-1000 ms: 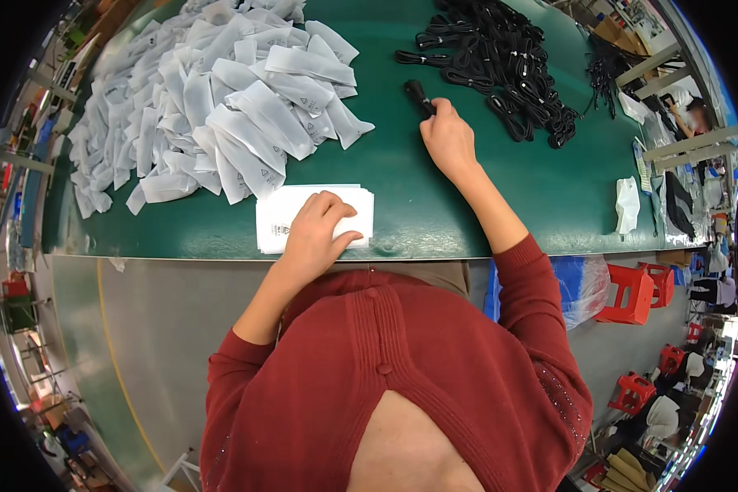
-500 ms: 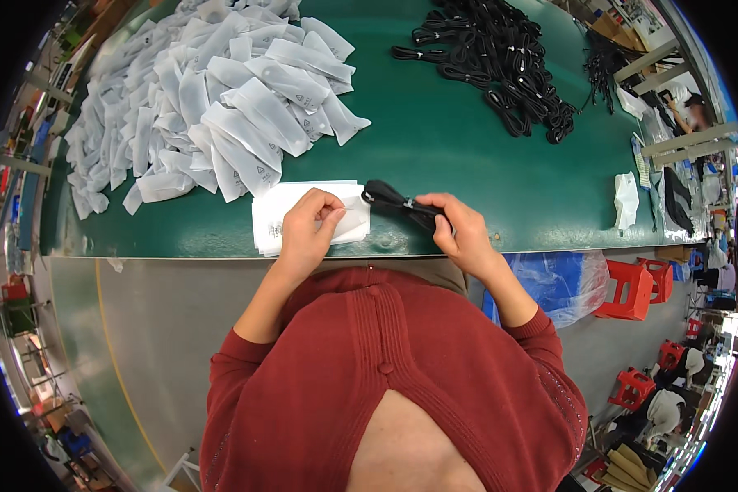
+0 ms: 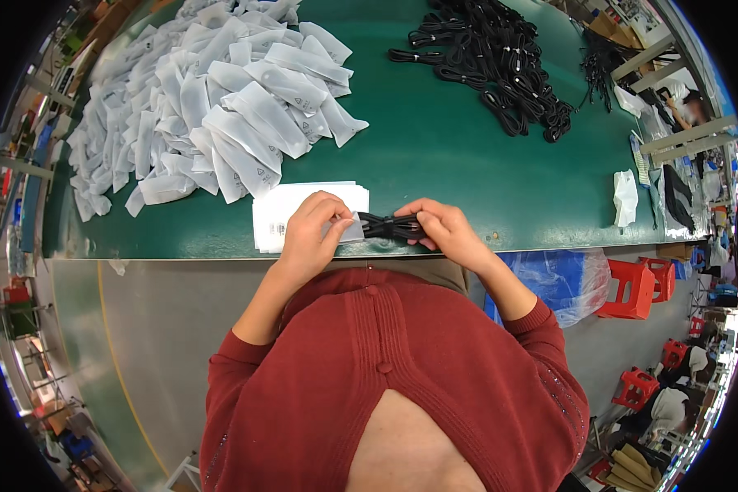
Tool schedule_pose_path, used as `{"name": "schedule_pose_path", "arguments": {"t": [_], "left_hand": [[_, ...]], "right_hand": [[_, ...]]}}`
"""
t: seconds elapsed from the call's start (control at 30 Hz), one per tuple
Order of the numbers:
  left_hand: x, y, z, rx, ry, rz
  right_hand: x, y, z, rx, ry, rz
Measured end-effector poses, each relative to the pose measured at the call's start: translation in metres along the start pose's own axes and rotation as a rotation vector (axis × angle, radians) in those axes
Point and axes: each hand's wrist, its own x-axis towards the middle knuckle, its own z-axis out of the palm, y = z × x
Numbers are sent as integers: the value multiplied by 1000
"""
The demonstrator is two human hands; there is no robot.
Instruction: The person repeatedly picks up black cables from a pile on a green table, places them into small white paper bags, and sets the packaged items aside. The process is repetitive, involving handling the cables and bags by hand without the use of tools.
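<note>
The left hand (image 3: 310,228) pinches the mouth of a frosted bag (image 3: 355,231) between thumb and fingers; at three o'clock from it, the right hand (image 3: 447,232) grips a black cable bundle (image 3: 389,226) whose tip meets that mouth, though how far in it sits is hard to tell. The step in hand looks like feeding the bundle in; the next move calls for a parted mouth and a straight push toward nine o'clock. The near edge of the table (image 3: 435,168) runs close at six; a flat bag stack (image 3: 272,215) lies under the left hand. Open green surface spreads from twelve to three, then frosted pouches (image 3: 213,98) heap at eleven and loose cables (image 3: 512,70) at one
</note>
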Motion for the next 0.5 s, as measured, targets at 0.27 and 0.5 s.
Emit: {"name": "schedule_pose_path", "arguments": {"t": [0.27,0.5], "left_hand": [[8,-1,-10,387,69,146],[-3,-13,-6,296,-36,-46]], "right_hand": [[-6,4,11,156,90,36],[-9,14,12,-45,256,-197]]}}
